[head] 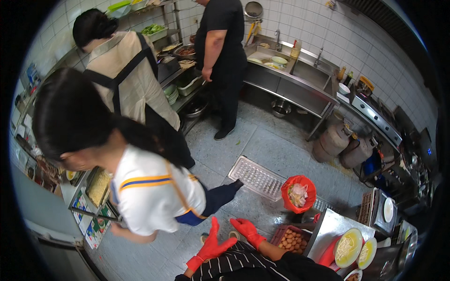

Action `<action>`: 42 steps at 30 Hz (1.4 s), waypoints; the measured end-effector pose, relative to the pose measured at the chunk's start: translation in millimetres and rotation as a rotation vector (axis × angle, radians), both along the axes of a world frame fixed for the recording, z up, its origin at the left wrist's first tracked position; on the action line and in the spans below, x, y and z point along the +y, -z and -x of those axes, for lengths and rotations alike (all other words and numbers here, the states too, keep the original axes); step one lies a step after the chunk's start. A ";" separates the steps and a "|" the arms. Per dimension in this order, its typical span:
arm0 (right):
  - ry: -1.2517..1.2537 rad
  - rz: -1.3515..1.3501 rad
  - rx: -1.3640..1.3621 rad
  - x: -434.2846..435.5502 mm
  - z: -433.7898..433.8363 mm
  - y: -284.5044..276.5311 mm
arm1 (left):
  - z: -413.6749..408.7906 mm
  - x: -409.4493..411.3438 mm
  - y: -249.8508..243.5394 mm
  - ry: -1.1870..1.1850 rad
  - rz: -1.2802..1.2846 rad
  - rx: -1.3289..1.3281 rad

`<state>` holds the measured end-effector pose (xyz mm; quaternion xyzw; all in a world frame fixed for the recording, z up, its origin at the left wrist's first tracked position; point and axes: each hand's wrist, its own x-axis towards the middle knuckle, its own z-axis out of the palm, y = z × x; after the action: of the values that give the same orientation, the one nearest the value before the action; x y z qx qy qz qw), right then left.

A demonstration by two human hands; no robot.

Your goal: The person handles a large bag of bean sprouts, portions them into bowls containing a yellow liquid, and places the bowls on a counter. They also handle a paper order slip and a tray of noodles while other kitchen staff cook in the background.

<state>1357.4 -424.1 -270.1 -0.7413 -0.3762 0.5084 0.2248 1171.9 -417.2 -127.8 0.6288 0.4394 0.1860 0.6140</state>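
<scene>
Both my hands wear red rubber gloves and hang in the air before my striped apron (pixel 242 261). My left hand (pixel 213 246) has its thumb and fingers spread, with nothing in it. To its right, my right hand (pixel 247 232) is also bare of any object, its thumb apart from the fingers. Nearest to the right hand stands a crate of brown eggs (pixel 291 240) on the floor. Beyond it is a bin with a red liner (pixel 298 195), holding crumpled plastic and scraps.
A person in a white shirt (pixel 154 196) stands close at left; two others (pixel 123 73) (pixel 223 45) are beyond. A metal drain grate (pixel 258 177) crosses the tiled floor. At right, a steel table (pixel 337 228) bears bowls of noodles (pixel 348 247). Gas cylinders (pixel 332 140) stand under the stove.
</scene>
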 end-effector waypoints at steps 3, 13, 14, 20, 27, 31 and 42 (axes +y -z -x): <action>-0.115 -0.118 -0.049 7.7 15.0 3.9 | 23.7 -2.5 -6.0 -0.199 0.221 -0.186; -0.362 -0.192 0.050 57.7 120.0 -8.5 | 172.9 -38.1 7.1 -0.619 0.030 0.309; -0.391 -0.152 0.056 62.4 137.1 -7.1 | 193.2 -48.2 17.0 -0.693 -0.048 0.430; -0.392 -0.057 0.443 75.7 272.6 -13.3 | 311.9 -90.8 20.9 -0.955 0.002 0.632; -0.542 0.011 0.333 63.5 438.5 -53.1 | 400.0 -127.5 32.2 -1.800 0.070 -0.029; -0.577 -0.008 0.342 74.6 493.1 -64.4 | 436.7 -145.1 36.0 -1.876 -0.070 0.072; -0.690 -0.048 0.445 123.6 600.4 -52.5 | 507.7 -85.1 7.5 -1.431 -0.032 0.342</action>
<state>757.0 -300.5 -217.5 -0.4384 -0.5566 0.6929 0.1341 664.2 -502.3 -135.3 0.2172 0.8292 0.4470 0.2558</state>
